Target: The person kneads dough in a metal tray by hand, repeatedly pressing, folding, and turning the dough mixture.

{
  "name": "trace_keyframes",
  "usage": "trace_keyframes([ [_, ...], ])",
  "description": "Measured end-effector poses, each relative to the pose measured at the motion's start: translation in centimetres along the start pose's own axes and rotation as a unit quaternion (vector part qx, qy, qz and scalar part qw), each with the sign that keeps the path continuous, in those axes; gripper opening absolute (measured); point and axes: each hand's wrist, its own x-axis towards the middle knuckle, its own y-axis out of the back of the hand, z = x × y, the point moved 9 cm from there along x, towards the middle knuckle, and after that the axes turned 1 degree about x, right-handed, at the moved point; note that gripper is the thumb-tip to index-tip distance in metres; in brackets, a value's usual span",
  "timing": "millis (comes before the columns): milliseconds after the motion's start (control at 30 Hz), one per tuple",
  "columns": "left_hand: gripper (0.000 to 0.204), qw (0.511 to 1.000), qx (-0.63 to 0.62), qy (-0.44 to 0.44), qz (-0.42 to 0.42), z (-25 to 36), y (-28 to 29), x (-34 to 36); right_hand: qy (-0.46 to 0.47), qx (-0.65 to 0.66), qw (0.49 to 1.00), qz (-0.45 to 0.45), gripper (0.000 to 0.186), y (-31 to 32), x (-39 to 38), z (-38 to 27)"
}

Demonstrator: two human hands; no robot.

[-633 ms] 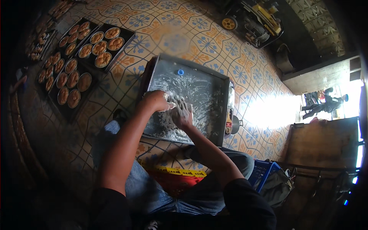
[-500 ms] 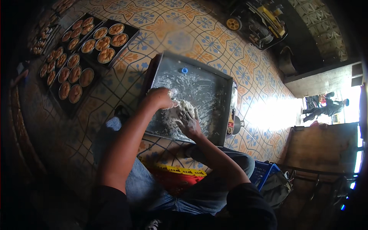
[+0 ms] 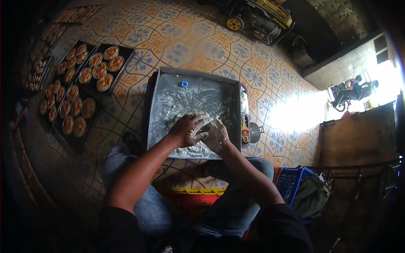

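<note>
Left hand (image 3: 188, 130): low over the middle of the metal tray (image 3: 221, 95), fingers reaching rightward and partly spread, coated in white paste. Right hand (image 3: 217, 135): just beside the left, angled in toward it, fingers likewise crusted white. Close together at the fingertips; whether pinching a lump between them, cannot tell (too much paste, too much overlap).

Floury mixture (image 3: 196, 151): inside the tray, clumped beneath and just below the hands, smeared thinly toward the far side. Blue ring-shaped piece (image 3: 184, 84): also inside the tray, near the far wall, well apart from the hands.

Beside the tray, right: a metal pot (image 3: 255, 132), near a small item with a red band (image 3: 245, 130). Between the jeans-clad legs, below the tray: a red crate (image 3: 196, 204) with a yellow edge. By the right knee: a blue crate (image 3: 291, 181) and a dark bag (image 3: 313, 200).

On the patterned tile floor (image 3: 168, 46), left: dark trays (image 3: 128, 55) bearing round tins of golden-brown baked goods (image 3: 99, 70). Far side: a yellow-and-black wheeled machine (image 3: 261, 21). Right, in glare: a motorbike (image 3: 352, 93).
</note>
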Motion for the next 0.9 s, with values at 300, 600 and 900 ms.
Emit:
trace_keyframes([
  [300,0.042,0.961,-0.187,0.204,-0.001,-4.9,-3.8,-0.2,-0.112,-0.139,0.983,-0.041,0.065,-0.6,0.6,-0.7],
  [600,0.036,0.853,-0.369,0.367,-0.047,-10.4,-5.1,-3.1,0.055,-0.47,0.881,-0.014,0.065,-0.3,3.5,-2.3],
  [900,0.045,0.927,-0.003,0.368,-0.077,-11.2,-2.9,-4.5,0.258,-0.797,0.528,0.143,0.05,3.0,2.7,-3.4],
])
